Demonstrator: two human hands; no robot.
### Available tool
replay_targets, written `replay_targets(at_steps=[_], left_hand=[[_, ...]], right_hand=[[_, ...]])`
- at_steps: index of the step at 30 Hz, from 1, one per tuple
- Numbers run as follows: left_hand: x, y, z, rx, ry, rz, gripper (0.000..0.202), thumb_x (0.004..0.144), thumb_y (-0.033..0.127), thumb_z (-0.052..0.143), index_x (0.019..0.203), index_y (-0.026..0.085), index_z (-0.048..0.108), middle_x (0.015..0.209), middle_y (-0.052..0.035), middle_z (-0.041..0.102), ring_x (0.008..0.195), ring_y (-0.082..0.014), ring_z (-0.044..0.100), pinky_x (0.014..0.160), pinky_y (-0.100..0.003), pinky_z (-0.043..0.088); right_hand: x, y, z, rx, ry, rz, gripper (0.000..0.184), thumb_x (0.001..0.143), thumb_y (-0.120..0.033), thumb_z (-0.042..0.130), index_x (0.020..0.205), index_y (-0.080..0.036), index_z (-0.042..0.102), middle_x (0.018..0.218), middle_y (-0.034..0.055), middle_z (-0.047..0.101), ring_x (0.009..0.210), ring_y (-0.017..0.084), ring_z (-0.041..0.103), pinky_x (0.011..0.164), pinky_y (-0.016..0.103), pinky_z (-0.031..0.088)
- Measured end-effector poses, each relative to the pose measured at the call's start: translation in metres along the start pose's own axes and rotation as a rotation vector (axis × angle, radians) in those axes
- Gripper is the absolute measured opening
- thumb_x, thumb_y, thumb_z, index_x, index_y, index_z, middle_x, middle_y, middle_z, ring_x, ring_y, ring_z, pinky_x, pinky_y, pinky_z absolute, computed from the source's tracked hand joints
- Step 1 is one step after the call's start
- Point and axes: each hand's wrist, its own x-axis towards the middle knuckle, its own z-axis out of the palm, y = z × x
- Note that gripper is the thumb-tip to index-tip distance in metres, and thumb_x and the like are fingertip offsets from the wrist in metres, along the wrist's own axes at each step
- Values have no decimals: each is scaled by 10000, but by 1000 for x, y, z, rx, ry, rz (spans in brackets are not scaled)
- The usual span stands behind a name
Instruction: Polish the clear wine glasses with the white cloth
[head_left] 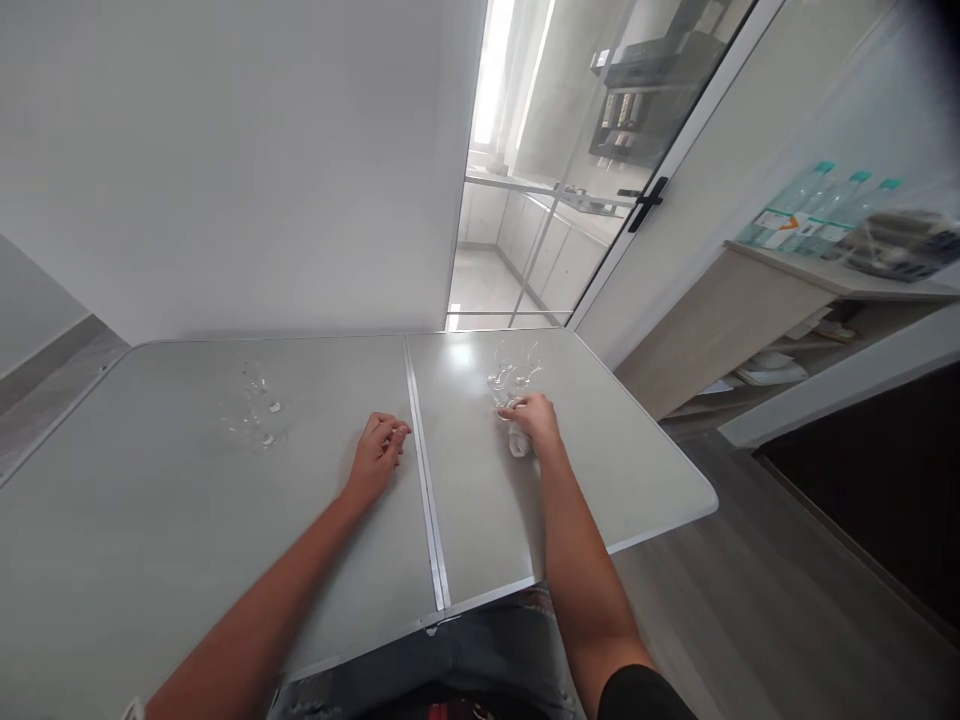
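Note:
My right hand [534, 415] is closed on a crumpled white cloth [519, 442], which hangs out below the fingers over the right half of the table. Its fingertips reach the nearest of several clear glass pieces [502, 378], thin and curved, perhaps stemmed glasses; whether they touch is too small to tell. My left hand [381, 447] rests just left of the table's centre seam, fingers curled in toward the thumb, with nothing visible in them. Farther left, more clear glass pieces [259, 405] lie on the tabletop, their outlines hard to make out.
The pale folding table [337, 560] has a metal strip [425, 470] down its middle and rounded metal-edged corners. A white wall stands behind it, beside a glass door [555, 180]. To the right, bottles with green caps [817, 210] stand on a wooden cabinet [750, 300].

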Motion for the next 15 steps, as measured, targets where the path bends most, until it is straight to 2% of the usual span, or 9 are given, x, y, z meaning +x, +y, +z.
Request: replay_targets(at_steps=[2, 4, 6, 7, 9, 10, 12, 13, 15], left_hand=[[-1, -2, 2, 7, 22, 25, 344, 967, 493, 510, 902, 210, 695, 968, -43, 497, 627, -101, 534, 483, -242, 486], [-2, -2, 4, 6, 58, 53, 394, 963, 518, 502, 839, 194, 690, 919, -43, 511, 622, -102, 510, 507, -238, 460], [-2, -2, 5, -37, 97, 40, 453, 954, 558, 494, 791, 180, 683, 868, -40, 511, 613, -100, 481, 537, -239, 437], [0, -3, 4, -80, 107, 4, 466, 941, 580, 506, 780, 176, 673, 829, -34, 510, 605, -100, 465, 540, -236, 417], [3, -5, 0, -279, 119, -160, 506, 910, 629, 526, 713, 170, 603, 668, 9, 430, 514, -90, 370, 468, -225, 310], [5, -7, -3, -409, 132, -241, 528, 901, 649, 524, 670, 175, 551, 603, 34, 363, 475, -83, 308, 445, -223, 248], [7, -10, -8, -639, 193, -327, 554, 878, 659, 555, 603, 192, 436, 543, 69, 254, 439, -70, 211, 435, -226, 173], [8, -12, -10, -712, 229, -338, 565, 862, 655, 582, 585, 198, 396, 533, 75, 235, 436, -67, 197, 436, -227, 173], [8, -17, -11, -776, 313, -336, 562, 825, 643, 638, 581, 200, 391, 533, 65, 272, 449, -75, 263, 453, -226, 247]], right_hand=[[-5, 5, -15, -128, -208, -17, 373, 584, -482, 823, 536, -172, 621, 525, 14, 568, 517, 146, 490, 503, 267, 333], [-10, 10, -27, -164, -641, -167, 440, 642, -515, 782, 464, -168, 577, 453, -8, 475, 473, 118, 411, 491, 271, 299], [-14, 10, -30, -162, -857, -270, 424, 611, -513, 813, 484, -151, 631, 456, 0, 498, 472, 121, 423, 496, 275, 312], [-17, 4, -28, -154, -997, -334, 424, 650, -537, 789, 528, -149, 666, 481, 8, 534, 482, 127, 444, 503, 274, 327], [-29, -18, -19, -58, -1146, -525, 437, 730, -562, 734, 592, -149, 703, 571, 35, 618, 555, 150, 516, 558, 273, 384], [-39, -35, -13, 6, -1193, -629, 438, 771, -563, 704, 624, -151, 716, 617, 45, 648, 599, 161, 548, 599, 274, 412], [-67, -76, -1, 152, -1166, -779, 432, 830, -556, 653, 684, -157, 735, 652, 51, 670, 646, 175, 577, 648, 280, 441], [-83, -98, 6, 213, -1104, -817, 435, 857, -552, 623, 695, -165, 735, 637, 48, 663, 634, 175, 573, 639, 282, 441], [-117, -142, 23, 310, -908, -881, 388, 900, -517, 583, 761, -192, 745, 647, 38, 669, 651, 180, 581, 668, 288, 452]])
